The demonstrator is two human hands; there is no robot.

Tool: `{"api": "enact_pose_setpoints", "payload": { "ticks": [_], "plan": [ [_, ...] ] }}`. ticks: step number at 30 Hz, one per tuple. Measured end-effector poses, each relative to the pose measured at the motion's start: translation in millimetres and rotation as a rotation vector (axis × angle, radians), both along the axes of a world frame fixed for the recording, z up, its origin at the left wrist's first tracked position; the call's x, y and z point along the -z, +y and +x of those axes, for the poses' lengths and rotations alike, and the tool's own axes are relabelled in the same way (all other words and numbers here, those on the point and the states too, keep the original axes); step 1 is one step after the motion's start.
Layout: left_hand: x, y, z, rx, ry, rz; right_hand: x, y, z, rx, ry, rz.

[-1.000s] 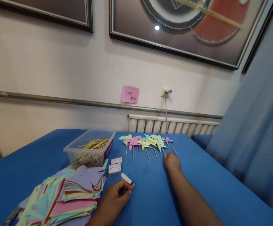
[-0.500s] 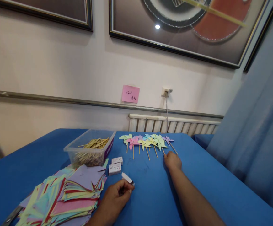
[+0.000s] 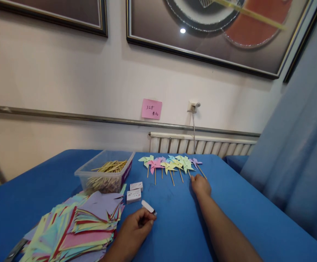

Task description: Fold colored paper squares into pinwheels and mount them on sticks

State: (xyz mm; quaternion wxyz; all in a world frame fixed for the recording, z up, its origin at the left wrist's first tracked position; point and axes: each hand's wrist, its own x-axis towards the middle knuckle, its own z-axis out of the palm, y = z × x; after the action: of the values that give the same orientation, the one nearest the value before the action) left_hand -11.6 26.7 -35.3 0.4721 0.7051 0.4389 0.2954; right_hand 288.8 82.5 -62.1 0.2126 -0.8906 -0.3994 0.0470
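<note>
My left hand [image 3: 136, 227] is closed, thumb and fingers pinching a small white box [image 3: 147, 206] whose flap stands up; its contents cannot be made out. Stretched forward, my right hand [image 3: 201, 186] has its fingertips closed on the stick of a pale green paper pinwheel [image 3: 186, 165], which lies among several others. Close by are a pink pinwheel [image 3: 155, 164], a yellow pinwheel [image 3: 168, 167] and, just right of my fingers, a purple pinwheel [image 3: 196, 163]. All rest on the blue tablecloth [image 3: 172, 233].
A clear plastic tub [image 3: 101, 174] of wooden sticks stands at left. Before it lies a heap of cut coloured paper [image 3: 87, 225], with dark metal scissors [image 3: 15, 250] partly under its left edge. Two small white boxes [image 3: 133, 195] sit beside the heap. A radiator [image 3: 202, 143] runs behind the table.
</note>
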Motion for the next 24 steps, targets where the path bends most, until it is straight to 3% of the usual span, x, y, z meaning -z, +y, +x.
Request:
{"api": "enact_pose_setpoints", "payload": {
  "ticks": [6,9,13,19,24],
  "plan": [
    [-0.2,-2,1,-0.015,-0.018,-0.004,-5.3,-6,-1,0.007,0.069,0.103],
    [-1.9,-3,1,-0.024,-0.017,0.001,-9.7,-13,-15,-0.010,0.121,0.186],
    [-2.3,-3,1,-0.021,-0.023,0.017,-9.9,-24,-62,-0.118,0.240,0.331],
    [0.7,-2,1,0.000,-0.051,0.045,4.4,-43,-153,-0.305,0.586,0.527],
    [-3.5,-5,0,-0.008,-0.054,0.062,12.2,-56,-179,-0.354,0.799,0.659]
  ]
}}
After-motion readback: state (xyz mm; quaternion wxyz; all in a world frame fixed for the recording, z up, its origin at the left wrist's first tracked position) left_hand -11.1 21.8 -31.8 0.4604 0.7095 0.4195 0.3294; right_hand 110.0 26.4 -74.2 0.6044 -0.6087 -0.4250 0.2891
